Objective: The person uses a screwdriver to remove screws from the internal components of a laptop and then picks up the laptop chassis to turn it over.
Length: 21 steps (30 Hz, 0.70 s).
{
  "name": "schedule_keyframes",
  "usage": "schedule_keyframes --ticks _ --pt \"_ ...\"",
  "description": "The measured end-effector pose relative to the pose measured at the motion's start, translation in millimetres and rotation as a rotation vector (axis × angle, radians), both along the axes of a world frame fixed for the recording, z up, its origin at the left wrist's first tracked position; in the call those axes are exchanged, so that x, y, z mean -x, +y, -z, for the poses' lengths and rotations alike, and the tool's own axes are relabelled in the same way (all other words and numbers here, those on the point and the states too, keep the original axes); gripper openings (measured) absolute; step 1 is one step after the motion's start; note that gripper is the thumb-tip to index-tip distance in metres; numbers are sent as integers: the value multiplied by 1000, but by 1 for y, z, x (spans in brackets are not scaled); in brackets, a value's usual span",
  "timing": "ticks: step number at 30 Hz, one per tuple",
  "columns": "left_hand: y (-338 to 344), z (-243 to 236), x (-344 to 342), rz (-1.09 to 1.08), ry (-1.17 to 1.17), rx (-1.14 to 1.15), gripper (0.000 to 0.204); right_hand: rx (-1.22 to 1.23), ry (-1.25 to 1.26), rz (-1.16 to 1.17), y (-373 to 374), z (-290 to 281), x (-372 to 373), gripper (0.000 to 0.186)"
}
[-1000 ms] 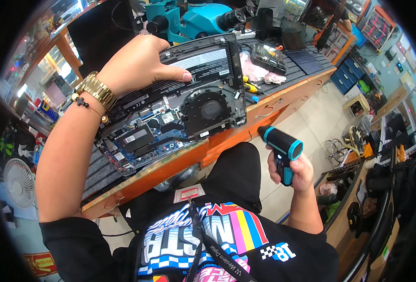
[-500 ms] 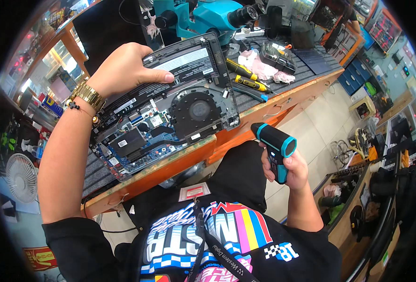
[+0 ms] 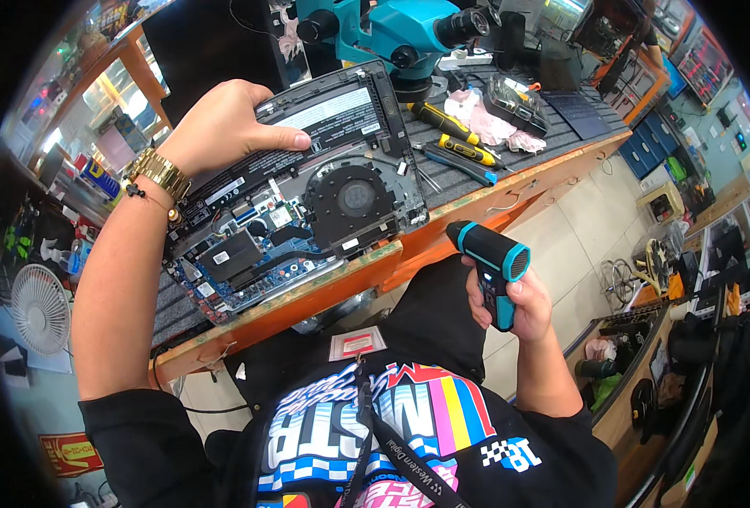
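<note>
My left hand (image 3: 227, 127) grips an opened-up laptop (image 3: 295, 212) near its far edge, thumb lying across the black battery (image 3: 328, 114) and fingers hidden behind. The laptop is tilted, its inside facing me, with its lower side by the front edge of the bench. A round black fan (image 3: 355, 199) and a blue circuit board (image 3: 286, 262) show in it. To the right of the laptop, my right hand (image 3: 523, 309) is wrapped round the handle of a black and teal handheld air blower (image 3: 492, 254). The blower's nozzle points left toward the laptop, apart from it.
A teal microscope (image 3: 392, 38) stands behind the laptop. Yellow-and-black tools (image 3: 464, 151), crumpled pink tissue (image 3: 481, 118) and a dark case (image 3: 510, 103) lie on the bench's right part. A white fan (image 3: 41, 309) stands at far left; a cluttered shelf (image 3: 612, 372) is at right.
The bench and its tools have shifted slightly right in the picture. My hands keep their grips, and the laptop and blower have barely moved.
</note>
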State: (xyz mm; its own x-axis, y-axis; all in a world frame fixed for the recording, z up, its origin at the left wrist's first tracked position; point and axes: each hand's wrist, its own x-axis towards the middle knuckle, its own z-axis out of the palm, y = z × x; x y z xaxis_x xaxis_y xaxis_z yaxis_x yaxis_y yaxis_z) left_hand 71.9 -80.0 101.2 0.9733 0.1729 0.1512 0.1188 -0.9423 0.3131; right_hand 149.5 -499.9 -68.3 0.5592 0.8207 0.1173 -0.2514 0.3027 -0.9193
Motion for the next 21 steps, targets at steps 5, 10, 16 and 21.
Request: schedule_keyframes --ticks 5,10,16,21 --pt "10 9 -3 25 -14 -23 77 -11 39 -119 2 1 -9 72" --pt "11 10 -6 11 -10 -11 78 8 9 -71 3 4 -16 73" --pt "10 11 -12 -69 103 50 67 4 -9 -138 3 5 -29 70" --pt "38 32 -10 -71 48 59 74 186 -186 42 -23 -22 -87 56"
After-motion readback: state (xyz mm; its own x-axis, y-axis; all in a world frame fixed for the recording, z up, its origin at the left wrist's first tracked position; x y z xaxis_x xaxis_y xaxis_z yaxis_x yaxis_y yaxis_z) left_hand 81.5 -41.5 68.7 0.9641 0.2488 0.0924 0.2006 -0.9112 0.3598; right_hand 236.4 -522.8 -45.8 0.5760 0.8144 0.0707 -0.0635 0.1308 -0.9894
